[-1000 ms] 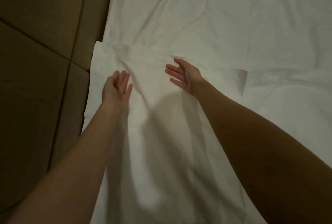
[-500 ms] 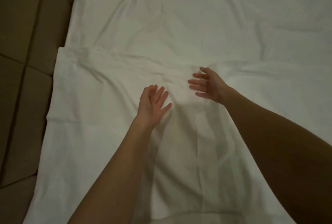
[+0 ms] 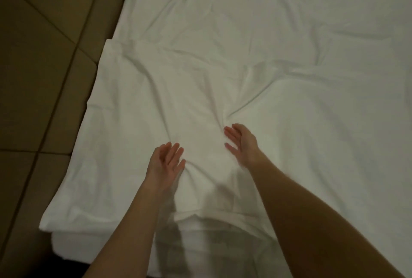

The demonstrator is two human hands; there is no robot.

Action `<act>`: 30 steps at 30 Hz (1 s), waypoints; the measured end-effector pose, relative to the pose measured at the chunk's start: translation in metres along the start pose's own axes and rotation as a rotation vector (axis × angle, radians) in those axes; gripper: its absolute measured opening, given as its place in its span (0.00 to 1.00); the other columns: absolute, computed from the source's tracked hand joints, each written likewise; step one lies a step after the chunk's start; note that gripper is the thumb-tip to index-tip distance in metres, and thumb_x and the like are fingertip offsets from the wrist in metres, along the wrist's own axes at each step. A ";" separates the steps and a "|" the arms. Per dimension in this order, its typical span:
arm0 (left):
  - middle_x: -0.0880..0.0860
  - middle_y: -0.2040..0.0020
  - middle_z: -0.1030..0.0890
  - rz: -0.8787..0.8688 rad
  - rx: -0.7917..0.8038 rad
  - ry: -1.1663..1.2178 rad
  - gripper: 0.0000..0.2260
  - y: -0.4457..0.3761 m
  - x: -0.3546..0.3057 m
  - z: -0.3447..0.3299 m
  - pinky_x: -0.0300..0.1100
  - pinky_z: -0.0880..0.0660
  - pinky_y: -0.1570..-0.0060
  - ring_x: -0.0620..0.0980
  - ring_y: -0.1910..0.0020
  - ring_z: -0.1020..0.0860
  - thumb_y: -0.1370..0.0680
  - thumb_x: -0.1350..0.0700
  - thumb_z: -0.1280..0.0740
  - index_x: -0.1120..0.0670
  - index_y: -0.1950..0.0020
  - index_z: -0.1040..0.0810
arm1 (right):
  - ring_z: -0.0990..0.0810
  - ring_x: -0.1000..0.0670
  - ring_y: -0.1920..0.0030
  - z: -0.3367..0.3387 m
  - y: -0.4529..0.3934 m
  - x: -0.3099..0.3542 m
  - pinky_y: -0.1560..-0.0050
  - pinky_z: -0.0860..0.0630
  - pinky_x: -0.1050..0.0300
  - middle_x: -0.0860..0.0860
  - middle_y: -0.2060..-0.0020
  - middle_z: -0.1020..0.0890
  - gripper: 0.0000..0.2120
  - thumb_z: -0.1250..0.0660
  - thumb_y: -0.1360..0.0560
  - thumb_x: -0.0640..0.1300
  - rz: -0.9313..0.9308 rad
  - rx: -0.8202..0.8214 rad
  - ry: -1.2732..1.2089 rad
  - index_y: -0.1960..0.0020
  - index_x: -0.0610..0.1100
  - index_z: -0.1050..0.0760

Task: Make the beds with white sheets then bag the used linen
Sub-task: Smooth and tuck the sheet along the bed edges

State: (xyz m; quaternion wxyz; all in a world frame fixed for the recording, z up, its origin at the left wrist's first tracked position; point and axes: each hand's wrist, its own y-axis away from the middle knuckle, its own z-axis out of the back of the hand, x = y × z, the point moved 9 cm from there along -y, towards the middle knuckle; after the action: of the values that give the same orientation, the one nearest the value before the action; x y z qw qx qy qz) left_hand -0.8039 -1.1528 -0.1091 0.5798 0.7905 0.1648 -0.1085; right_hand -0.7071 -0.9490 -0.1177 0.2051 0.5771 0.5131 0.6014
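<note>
A white top sheet point(image 3: 142, 104) lies spread over the bed, its folded edge running across a second white sheet point(image 3: 245, 10) farther up. My left hand point(image 3: 166, 164) rests flat on the top sheet with fingers straight. My right hand point(image 3: 242, 144) lies a little to the right and farther up, fingers straight and pressing the fabric. Creases fan out from between both hands. Neither hand grips the cloth.
Brown floor tiles point(image 3: 44, 54) run along the left side of the bed. The sheet's near edge point(image 3: 111, 226) hangs over the mattress corner at the lower left. White bedding fills the rest of the view to the right.
Both hands have slid toward me across the sheet, staying flat, and new creases have gathered between them. The view has pulled back, showing the sheet's near edge.
</note>
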 end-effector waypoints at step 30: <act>0.56 0.39 0.22 -0.229 -0.390 -0.075 0.19 0.074 0.013 0.246 0.50 0.21 0.50 0.52 0.50 0.23 0.21 0.53 0.32 0.59 0.33 0.28 | 0.19 0.49 0.50 0.101 0.160 -0.223 0.45 0.22 0.54 0.48 0.44 0.19 0.22 0.27 0.27 0.45 0.152 -0.479 -0.523 0.35 0.42 0.27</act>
State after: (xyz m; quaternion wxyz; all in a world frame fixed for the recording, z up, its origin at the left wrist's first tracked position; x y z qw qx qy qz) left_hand -0.7587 -1.4060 -0.1233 0.7114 0.6350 0.2494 -0.1689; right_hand -0.5048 -1.1602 -0.1083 0.4135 0.6835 0.2437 0.5499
